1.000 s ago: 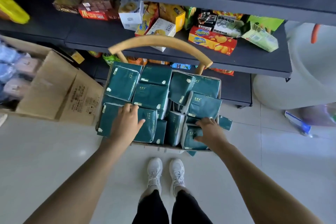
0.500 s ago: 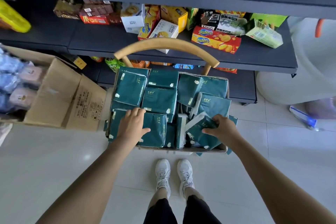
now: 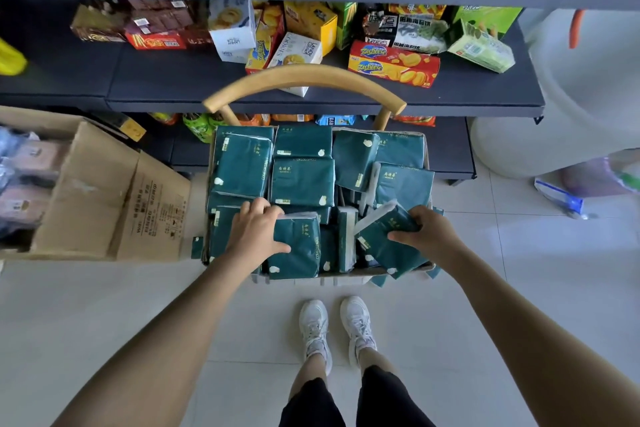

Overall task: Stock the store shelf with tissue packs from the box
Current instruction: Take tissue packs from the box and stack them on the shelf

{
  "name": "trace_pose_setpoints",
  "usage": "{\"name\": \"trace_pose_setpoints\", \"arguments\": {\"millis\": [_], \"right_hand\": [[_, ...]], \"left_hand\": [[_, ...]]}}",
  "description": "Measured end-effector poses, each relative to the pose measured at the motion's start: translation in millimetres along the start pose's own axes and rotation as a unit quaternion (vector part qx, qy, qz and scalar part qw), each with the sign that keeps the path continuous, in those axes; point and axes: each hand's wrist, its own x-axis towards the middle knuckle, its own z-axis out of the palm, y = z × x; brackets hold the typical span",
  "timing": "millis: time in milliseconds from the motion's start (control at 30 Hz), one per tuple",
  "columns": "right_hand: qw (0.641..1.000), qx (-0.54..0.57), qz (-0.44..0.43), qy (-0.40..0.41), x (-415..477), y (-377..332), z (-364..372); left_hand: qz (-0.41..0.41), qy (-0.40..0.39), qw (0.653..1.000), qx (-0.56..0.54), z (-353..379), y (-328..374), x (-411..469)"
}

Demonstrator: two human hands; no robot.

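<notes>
Both hands gripping packs at frame centre: left hand (image 3: 254, 236) curled round a tissue pack (image 3: 298, 246), right hand (image 3: 427, 236) pinching a tilted pack (image 3: 384, 239), both in the box (image 3: 341, 278). Lift straight up, clear neighbours.

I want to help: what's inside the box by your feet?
Green tissue packs fill the box; left hand and right hand each grip one. What's beneath is covered.

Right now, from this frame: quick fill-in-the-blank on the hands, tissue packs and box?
1. The box of green tissue packs sits on a wooden ____.
2. The left hand grips one tissue pack; the diagonally tilted pack is in the ____ hand.
3. The person's shoes are ____.
Missing: chair; right; white.
</notes>
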Motion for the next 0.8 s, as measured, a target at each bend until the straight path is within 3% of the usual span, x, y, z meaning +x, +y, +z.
{"name": "trace_pose_setpoints", "arguments": {"millis": [133, 267, 400, 567, 800], "right_hand": [[1.000, 0.023, 0.002, 0.015, -4.5, -3.5, -2.5], [0.998, 0.054, -0.030, 0.034, -12.6, -12.1, -6.6], [0.992, 0.108, -0.065, 0.032, -28.8, -32.5, -14.8], [0.987, 0.116, -0.096, 0.056, -48.1, -55.9, -31.2], [0.975, 0.170, -0.142, 0.033, -93.8, -105.2, -58.3]], "left_hand": [[0.005, 0.019, 0.991, -0.131, -5.3, -6.1, 0.2], [-0.022, 0.003, 0.950, -0.311, -22.0, -12.8, -3.7], [-0.061, -0.002, 0.923, -0.381, -42.2, -20.0, -11.9], [-0.125, 0.013, 0.845, -0.520, -76.6, -23.4, -37.3], [-0.112, 0.082, 0.741, -0.657, -140.7, -32.5, -102.5]]}}
